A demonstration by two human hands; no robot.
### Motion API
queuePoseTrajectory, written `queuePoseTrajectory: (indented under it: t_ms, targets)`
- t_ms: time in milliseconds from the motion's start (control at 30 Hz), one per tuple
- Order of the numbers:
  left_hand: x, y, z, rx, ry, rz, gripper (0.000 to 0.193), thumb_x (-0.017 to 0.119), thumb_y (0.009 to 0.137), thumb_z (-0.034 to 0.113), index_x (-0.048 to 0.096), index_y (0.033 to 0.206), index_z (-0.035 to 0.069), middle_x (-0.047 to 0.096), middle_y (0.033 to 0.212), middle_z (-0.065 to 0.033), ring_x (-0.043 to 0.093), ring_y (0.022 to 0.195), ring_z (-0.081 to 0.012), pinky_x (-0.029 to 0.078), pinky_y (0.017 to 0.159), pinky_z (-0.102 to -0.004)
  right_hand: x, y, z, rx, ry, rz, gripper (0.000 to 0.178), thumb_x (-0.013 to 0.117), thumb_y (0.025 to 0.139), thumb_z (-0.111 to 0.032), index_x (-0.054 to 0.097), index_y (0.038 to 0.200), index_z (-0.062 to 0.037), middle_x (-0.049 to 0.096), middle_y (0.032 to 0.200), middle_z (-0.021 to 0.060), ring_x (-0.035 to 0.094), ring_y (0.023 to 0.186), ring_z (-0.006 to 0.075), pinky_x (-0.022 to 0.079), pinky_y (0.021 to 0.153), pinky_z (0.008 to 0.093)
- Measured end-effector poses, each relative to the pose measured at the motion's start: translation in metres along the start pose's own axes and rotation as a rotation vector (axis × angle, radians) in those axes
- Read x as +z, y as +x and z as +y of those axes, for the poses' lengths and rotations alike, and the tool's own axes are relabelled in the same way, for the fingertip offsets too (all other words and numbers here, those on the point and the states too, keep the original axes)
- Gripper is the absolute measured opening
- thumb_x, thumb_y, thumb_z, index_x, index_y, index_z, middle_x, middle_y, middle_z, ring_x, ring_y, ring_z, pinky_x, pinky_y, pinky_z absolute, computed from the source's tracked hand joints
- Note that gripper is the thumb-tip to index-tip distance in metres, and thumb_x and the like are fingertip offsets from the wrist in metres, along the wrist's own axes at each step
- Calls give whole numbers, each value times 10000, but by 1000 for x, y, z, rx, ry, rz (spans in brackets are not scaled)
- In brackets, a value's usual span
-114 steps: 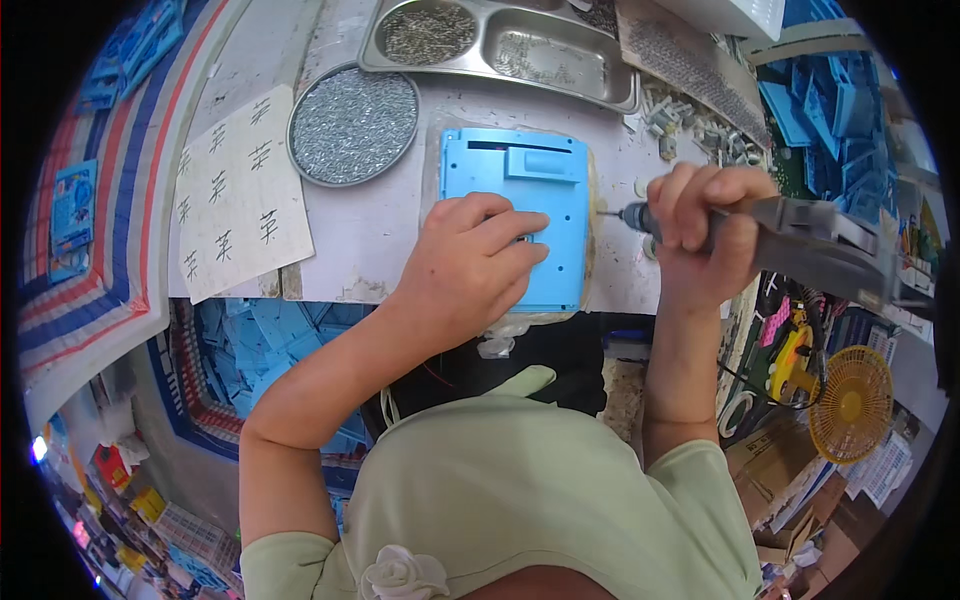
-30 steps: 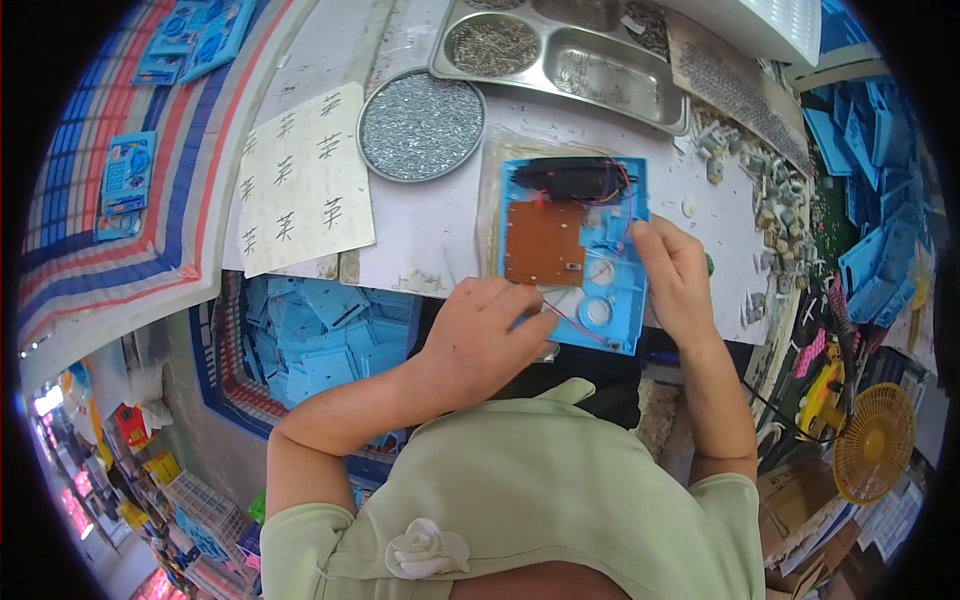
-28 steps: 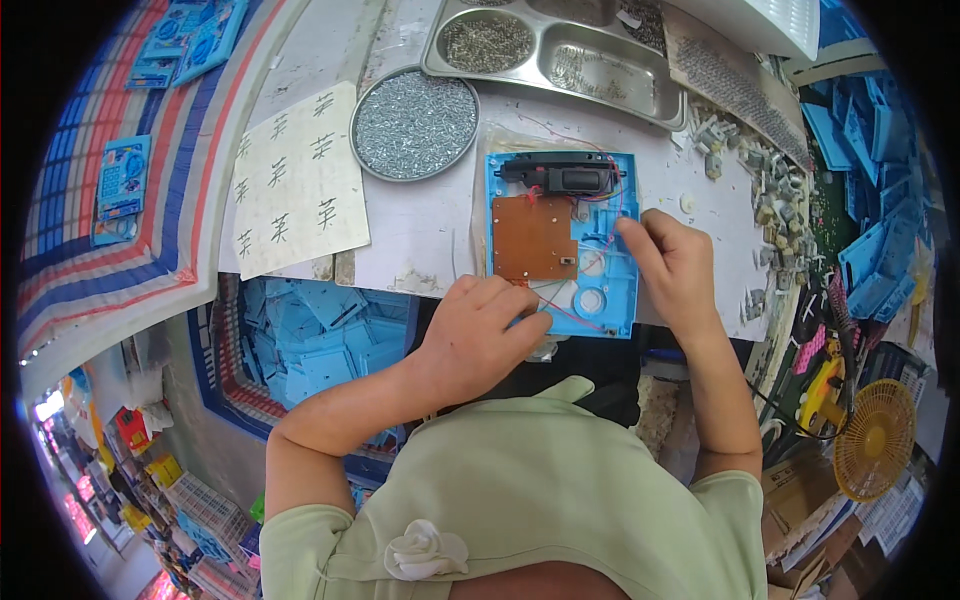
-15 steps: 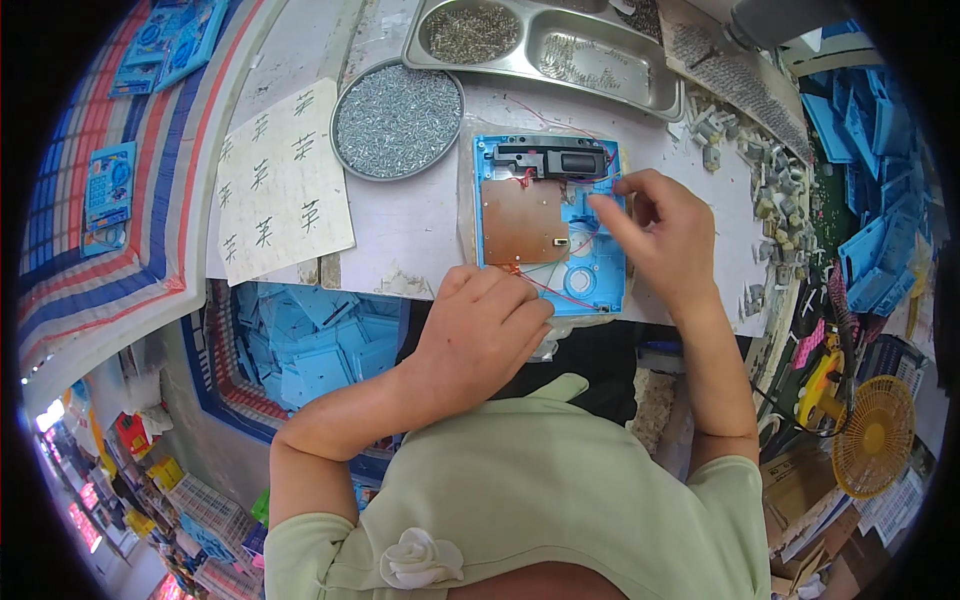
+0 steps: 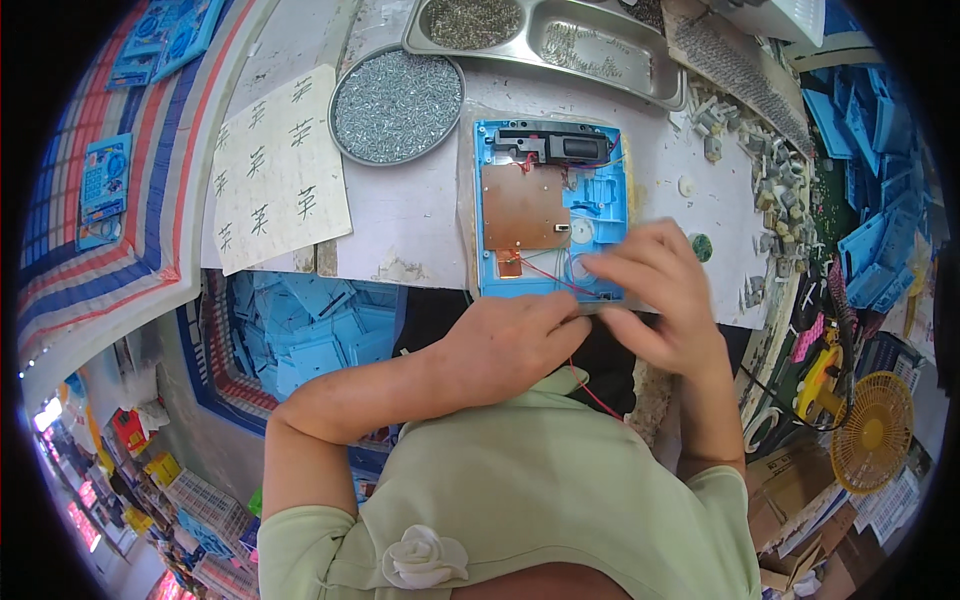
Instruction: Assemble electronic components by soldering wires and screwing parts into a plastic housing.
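Note:
A blue plastic casing lies open on the table before me. Inside it sit a brown circuit board, a black module along the far edge and thin red wires. At the casing's near edge my left hand is closed, fingertips pinched; what they grip is hidden. From beneath those fingers a red wire hangs toward my shirt. My right hand is over the near right corner, thumb and fingers apart, somewhat blurred, with nothing visible in it.
Beyond the casing stand a round tray of small metal pieces and a steel compartment tray. A paper with handwriting lies left. Small metal parts line the right edge, near a green disc. Blue casings fill a bin below.
My right hand has come down from the casing's right side to its near corner. My left hand has shifted right along the near edge. A red wire now hangs below it.

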State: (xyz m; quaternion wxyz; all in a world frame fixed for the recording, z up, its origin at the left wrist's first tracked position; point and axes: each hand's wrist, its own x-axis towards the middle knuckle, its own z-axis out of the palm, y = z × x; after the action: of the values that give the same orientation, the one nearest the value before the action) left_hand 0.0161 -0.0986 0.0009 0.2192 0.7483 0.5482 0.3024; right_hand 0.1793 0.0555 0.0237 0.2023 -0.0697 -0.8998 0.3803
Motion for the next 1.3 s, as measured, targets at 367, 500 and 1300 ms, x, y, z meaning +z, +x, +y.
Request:
queuePoseTrajectory:
  t_ms: [367, 500, 1300]
  targets:
    - [-19, -64, -24, -362, 67, 361, 162, 742, 818, -10, 685, 956, 52, 628, 853, -92, 629, 664, -281, 512, 578, -359, 61, 19, -14, -25, -247, 62, 277, 782, 742, -119, 701, 997, -46, 651, 985, 57, 590, 950, 270, 457, 889, 449]
    - [7, -81, -9, -371, -115, 215, 89, 697, 845, 0, 618, 873, 32, 607, 784, -130, 626, 675, -326, 498, 571, -399, 69, 18, -16, -14, -259, 29, 248, 788, 730, -129, 687, 945, -60, 613, 932, 60, 574, 921, 273, 449, 871, 448]
    - [-38, -39, -71, 115, -109, 113, 195, 767, 838, 124, 682, 1012, 100, 551, 765, -81, 586, 658, -280, 460, 546, -415, -215, 140, 139, 207, -198, 611, 209, 669, 945, -157, 713, 1012, 36, 700, 836, 73, 659, 790, 154, 506, 726, 302]
